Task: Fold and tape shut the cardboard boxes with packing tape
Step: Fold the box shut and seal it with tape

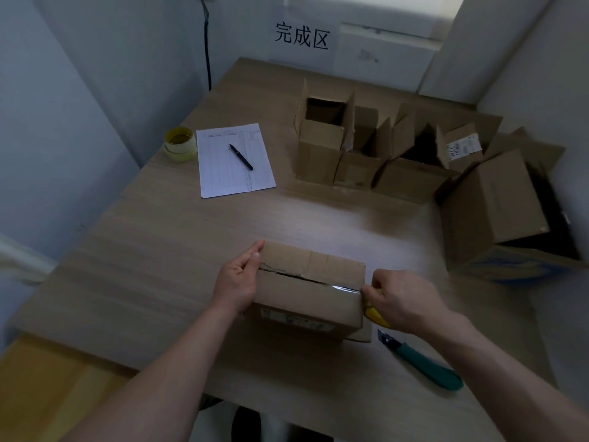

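Observation:
A closed cardboard box (310, 301) lies on the wooden table (178, 237) near the front edge. Its top flaps meet along a seam, and a shiny strip of clear tape (345, 287) covers the right part of that seam. My left hand (237, 279) holds the box's left end, thumb on the top flap. My right hand (404, 299) grips a tape roll with a yellow core (376, 315) against the box's right end; most of the roll is hidden under the hand.
A teal utility knife (424, 362) lies right of the box. Behind, several open boxes (366, 148) stand in a row, with a larger one (497, 212) at the right. A paper sheet with a pen (240, 156) and two yellowish tape rolls (180, 143) lie at the left.

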### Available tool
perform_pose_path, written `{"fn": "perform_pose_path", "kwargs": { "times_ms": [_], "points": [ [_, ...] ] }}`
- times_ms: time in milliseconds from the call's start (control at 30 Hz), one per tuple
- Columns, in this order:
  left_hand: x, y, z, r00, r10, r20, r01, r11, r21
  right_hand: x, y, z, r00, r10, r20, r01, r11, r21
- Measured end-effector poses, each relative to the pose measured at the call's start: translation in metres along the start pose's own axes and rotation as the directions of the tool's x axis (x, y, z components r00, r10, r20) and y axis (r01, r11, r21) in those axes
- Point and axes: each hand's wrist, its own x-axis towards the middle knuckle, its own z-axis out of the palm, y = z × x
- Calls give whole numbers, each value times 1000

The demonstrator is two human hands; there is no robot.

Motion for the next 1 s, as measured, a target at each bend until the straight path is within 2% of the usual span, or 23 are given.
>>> {"fn": "perform_pose_path", "kwargs": {
  "times_ms": [133,233,267,333,400,433,500,533,567,633,667,733,767,800,867,933,1000],
  "points": [
    [1,0,3,1000,11,-12,-11,1000,-10,1,6,10,999,8,-35,-7,1000,27],
    [2,-2,2,1000,16,-6,-16,1000,11,-3,13,15,997,-26,-70,35,991,129],
    [3,-2,2,1000,21,2,-21,999,31,-6,15,15,992,-69,-102,83,987,140],
    [8,2,-1,998,37,44,-41,996,85,-8,12,9,961,-238,-141,247,967,55],
    [21,11,-3,992,70,106,-95,964,249,-9,3,4,933,-356,-56,360,930,82],
    [29,20,-3,988,85,133,-134,898,419,-11,-2,4,936,-352,9,346,922,173],
    [47,42,1,981,116,154,-192,642,743,-20,-14,8,961,-268,70,228,909,350],
    [54,53,6,982,129,135,-184,546,817,-25,-22,12,978,-204,40,176,914,366],
    [58,62,14,985,139,99,-157,507,848,-32,-31,18,991,-130,-10,126,933,336],
    [54,74,30,982,186,44,-143,558,817,-38,-48,26,994,39,-105,-7,957,291],
    [46,75,37,971,235,49,-184,598,780,-39,-55,29,982,135,-133,-89,948,306],
    [21,59,48,937,306,170,-330,615,716,-37,-64,35,946,292,-143,-209,882,421],
    [9,47,49,914,287,286,-405,626,667,-36,-65,37,933,334,-135,-232,844,483],
    [-2,34,48,891,205,404,-424,693,583,-35,-64,37,932,337,-134,-231,837,495],
    [-10,18,43,837,46,546,-320,850,419,-31,-59,37,941,260,-216,-166,913,373],
    [-1,21,41,811,29,584,-328,849,414,-23,-50,36,947,105,-305,-34,973,228],
    [4,30,41,832,35,554,-334,828,450,-12,-44,32,975,-59,-214,107,970,220]
  ]
}}
